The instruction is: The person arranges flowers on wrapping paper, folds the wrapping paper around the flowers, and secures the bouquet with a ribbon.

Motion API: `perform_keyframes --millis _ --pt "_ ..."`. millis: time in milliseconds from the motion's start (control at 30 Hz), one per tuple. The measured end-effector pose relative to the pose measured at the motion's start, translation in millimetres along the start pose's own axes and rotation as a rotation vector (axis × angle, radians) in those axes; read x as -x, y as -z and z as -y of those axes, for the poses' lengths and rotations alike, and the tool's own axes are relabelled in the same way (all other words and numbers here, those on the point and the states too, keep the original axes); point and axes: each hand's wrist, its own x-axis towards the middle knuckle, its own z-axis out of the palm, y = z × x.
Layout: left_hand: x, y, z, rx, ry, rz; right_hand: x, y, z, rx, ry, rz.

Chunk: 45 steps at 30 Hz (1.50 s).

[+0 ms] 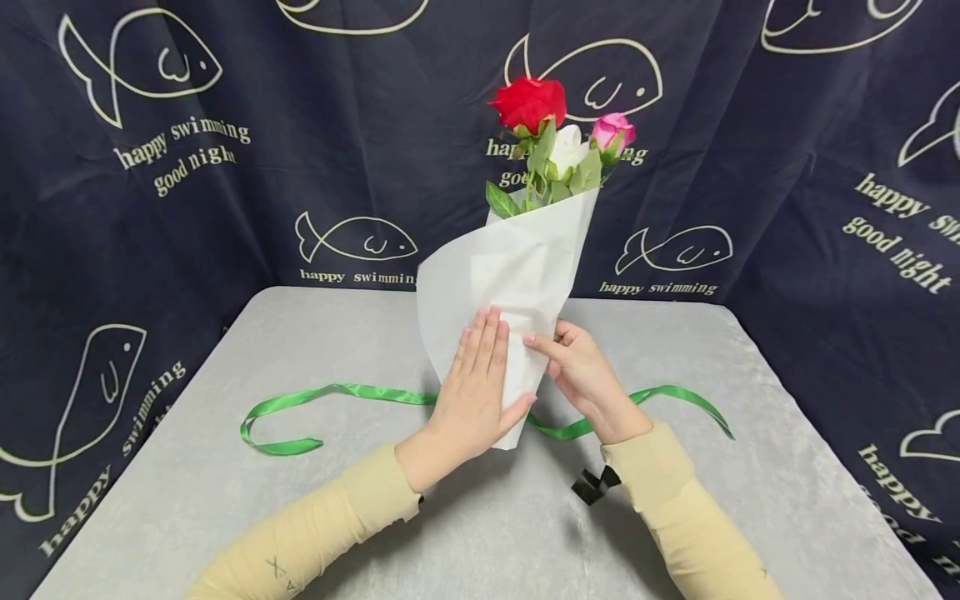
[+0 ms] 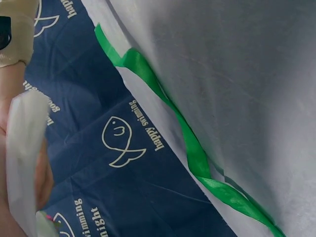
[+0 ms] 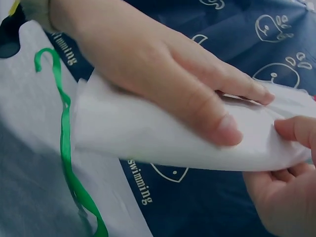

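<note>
A bouquet wrapped in white wrapping paper [image 1: 517, 267] stands tilted in the middle of the head view, its narrow end low. Out of its top rise a red rose [image 1: 529, 104], a white rose [image 1: 567, 150] and a pink rose [image 1: 612, 132] with green leaves. My left hand [image 1: 472, 392] lies flat across the front of the paper, fingers straight and thumb spread. With the thumb in front and the fingers behind, my right hand [image 1: 581, 367] pinches the paper's right side. The lower stems are hidden inside the wrap.
A green ribbon [image 1: 285, 406] runs across the grey-covered table [image 1: 360, 517] behind the bouquet, its ends showing on both sides. A dark cloth [image 1: 360, 150] with fish drawings hangs at the back and sides. Beside the right sleeve is a small black object [image 1: 588, 487].
</note>
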Motion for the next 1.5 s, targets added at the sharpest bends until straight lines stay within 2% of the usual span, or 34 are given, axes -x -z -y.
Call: perform_keyframes --millis 200,433,567,800,1067,1200,1267,1367,1433,1500 --pt "0.8 -4.5 2.0 0.021 0.034 0.020 0.1 -1 -8 0.072 0.024 -0.097" --pt "-11.4 -10.2 11.0 -0.019 0.055 0.050 0.7 1 -14 0.152 0.022 -0.132" --pt "-14.8 -11.7 17.8 -0.010 0.073 0.056 1.6 2 -14 0.169 0.016 -0.109" --pt "-17.1 -11.6 27.6 0.141 0.077 0.062 2.5 0 -11 0.129 0.007 -0.045" --pt "-36.4 -1.0 45.7 0.157 0.069 0.039 4.1 -2 -9 0.183 -0.015 -0.030" --pt "-38.7 -3.6 51.7 0.206 0.077 0.050 5.9 -3 -9 0.203 -0.022 0.010" --pt "-37.8 -7.2 54.0 0.246 0.063 0.030 6.2 -4 -8 0.192 -0.025 0.026" --pt "-34.4 -13.6 56.6 0.278 0.009 -0.038 6.1 -4 -8 0.171 -0.028 0.036" --pt "-29.6 -15.7 56.3 0.260 -0.041 -0.097 5.9 -4 -7 0.163 -0.021 0.042" --pt "-22.2 -16.7 53.9 0.197 -0.096 -0.149 5.5 -3 -7 0.155 -0.013 0.032"
